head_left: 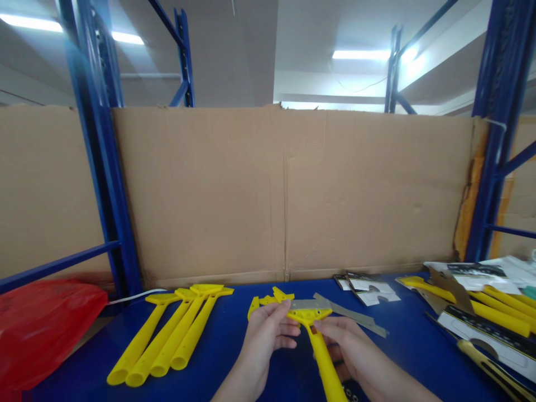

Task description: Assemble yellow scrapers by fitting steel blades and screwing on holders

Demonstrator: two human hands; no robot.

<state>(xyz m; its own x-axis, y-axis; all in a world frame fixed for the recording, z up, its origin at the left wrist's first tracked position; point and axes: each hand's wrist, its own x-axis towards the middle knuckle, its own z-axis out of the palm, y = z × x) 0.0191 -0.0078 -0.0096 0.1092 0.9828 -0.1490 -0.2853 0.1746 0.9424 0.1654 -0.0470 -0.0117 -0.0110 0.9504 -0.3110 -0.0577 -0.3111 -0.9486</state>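
A yellow scraper handle (324,357) with a wide head is held in front of me, its tube pointing down toward the bottom edge. A flat grey metal blade (307,305) lies across its head. My left hand (268,335) pinches the left end of the blade and head between thumb and fingers. My right hand (347,349) is closed around the handle's neck just below the head. Small yellow pieces (267,300) lie behind my left hand, partly hidden. More grey blades (360,317) rest on the blue table behind my right hand.
Several yellow handles (184,324) lie side by side at the left, near a red bag (50,329). Cards (371,287) sit at the back. Yellow tools (498,312), packaging (486,335) and a screwdriver-like tool (489,365) crowd the right. Cardboard (209,195) stands behind the blue table (226,335).
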